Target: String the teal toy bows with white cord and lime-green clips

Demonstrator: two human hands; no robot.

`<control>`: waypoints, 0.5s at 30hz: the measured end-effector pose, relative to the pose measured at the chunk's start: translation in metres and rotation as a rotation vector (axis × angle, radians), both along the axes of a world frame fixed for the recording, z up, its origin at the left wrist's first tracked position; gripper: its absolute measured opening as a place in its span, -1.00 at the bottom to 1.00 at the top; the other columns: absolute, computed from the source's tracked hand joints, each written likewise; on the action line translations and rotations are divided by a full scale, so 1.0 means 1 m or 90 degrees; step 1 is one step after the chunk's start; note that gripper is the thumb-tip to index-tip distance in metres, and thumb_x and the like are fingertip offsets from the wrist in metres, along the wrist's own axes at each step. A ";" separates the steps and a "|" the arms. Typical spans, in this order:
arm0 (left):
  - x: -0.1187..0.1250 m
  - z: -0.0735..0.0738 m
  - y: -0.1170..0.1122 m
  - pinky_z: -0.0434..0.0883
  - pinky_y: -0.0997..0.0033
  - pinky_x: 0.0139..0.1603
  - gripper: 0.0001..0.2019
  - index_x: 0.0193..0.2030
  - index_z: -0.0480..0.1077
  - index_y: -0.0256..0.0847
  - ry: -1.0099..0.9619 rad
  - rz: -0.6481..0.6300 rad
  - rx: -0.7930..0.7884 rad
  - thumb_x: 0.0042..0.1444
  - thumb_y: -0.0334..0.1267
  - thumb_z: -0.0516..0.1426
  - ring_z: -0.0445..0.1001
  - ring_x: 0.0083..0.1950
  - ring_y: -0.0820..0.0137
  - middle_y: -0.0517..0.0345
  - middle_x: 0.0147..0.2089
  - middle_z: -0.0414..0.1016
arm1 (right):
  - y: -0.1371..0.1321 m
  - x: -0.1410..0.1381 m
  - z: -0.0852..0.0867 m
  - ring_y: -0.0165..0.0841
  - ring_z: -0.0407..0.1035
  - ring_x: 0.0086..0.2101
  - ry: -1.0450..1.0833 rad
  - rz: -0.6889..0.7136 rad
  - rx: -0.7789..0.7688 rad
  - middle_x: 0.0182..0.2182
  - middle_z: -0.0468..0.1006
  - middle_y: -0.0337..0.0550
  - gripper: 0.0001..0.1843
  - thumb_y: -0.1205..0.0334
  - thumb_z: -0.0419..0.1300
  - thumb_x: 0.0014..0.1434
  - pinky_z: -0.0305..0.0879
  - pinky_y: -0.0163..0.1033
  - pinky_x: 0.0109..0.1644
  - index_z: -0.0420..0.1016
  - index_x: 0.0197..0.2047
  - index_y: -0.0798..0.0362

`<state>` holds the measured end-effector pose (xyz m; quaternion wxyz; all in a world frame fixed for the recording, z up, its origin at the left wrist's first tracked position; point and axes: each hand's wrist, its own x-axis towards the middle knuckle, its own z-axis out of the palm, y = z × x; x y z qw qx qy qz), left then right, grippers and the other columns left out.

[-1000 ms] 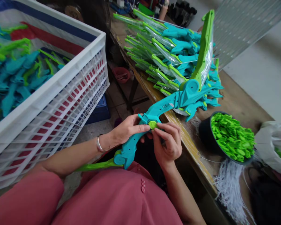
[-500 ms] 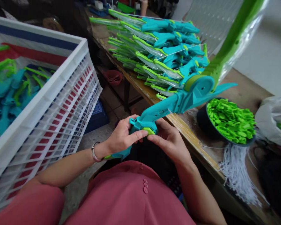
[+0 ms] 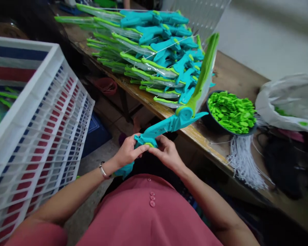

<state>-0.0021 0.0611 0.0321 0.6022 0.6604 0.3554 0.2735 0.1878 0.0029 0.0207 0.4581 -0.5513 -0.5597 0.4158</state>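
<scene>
1. My left hand (image 3: 129, 148) is closed round a long turquoise plastic frame (image 3: 159, 128) with a lime-green arm (image 3: 204, 73) at its far end; my thumb lies against a small lime-green plastic piece (image 3: 150, 144) on the frame.
2. My right hand (image 3: 168, 152) is clamped on the frame's other side; its thumb is at the piece too, the fingers partly hidden.
3. The frame is held up before my body, near the front edge of the brown wooden worktop (image 3: 242, 71); in view, its far end crosses that edge.
4. Along that edge lies a pile of turquoise-and-green plastic assemblies (image 3: 155, 66); right of it stands a dark round tub (image 3: 209, 119), with white strings (image 3: 243, 165) just beside.
</scene>
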 end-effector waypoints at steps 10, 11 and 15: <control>0.009 -0.034 0.006 0.33 0.49 -0.59 -0.59 -0.15 0.38 -0.26 -0.018 -0.218 -0.187 0.16 0.08 0.26 0.37 -0.59 0.44 0.23 -0.53 0.46 | -0.058 0.043 -0.022 -0.35 0.54 -0.24 -0.257 -0.078 0.067 -0.19 0.64 -0.20 -0.68 -0.03 0.27 0.36 0.47 -0.33 -0.20 0.56 0.04 -0.01; 0.008 -0.035 0.008 0.33 0.50 -0.59 -0.60 -0.15 0.39 -0.27 -0.019 -0.234 -0.196 0.16 0.07 0.26 0.38 -0.59 0.44 0.22 -0.53 0.47 | -0.064 0.059 -0.026 -0.35 0.54 -0.26 -0.302 -0.131 0.062 -0.21 0.64 -0.19 -0.74 0.01 0.25 0.38 0.47 -0.31 -0.19 0.57 0.00 -0.01; -0.002 -0.039 0.022 0.36 0.49 -0.55 -0.63 -0.15 0.42 -0.23 -0.037 -0.277 -0.246 0.14 0.04 0.29 0.40 -0.55 0.43 0.21 -0.51 0.49 | -0.088 0.139 -0.034 -0.18 0.46 -0.13 -0.471 -0.375 0.026 -0.17 0.59 -0.01 -0.72 0.21 0.03 0.46 0.40 -0.07 0.03 0.58 -0.07 0.04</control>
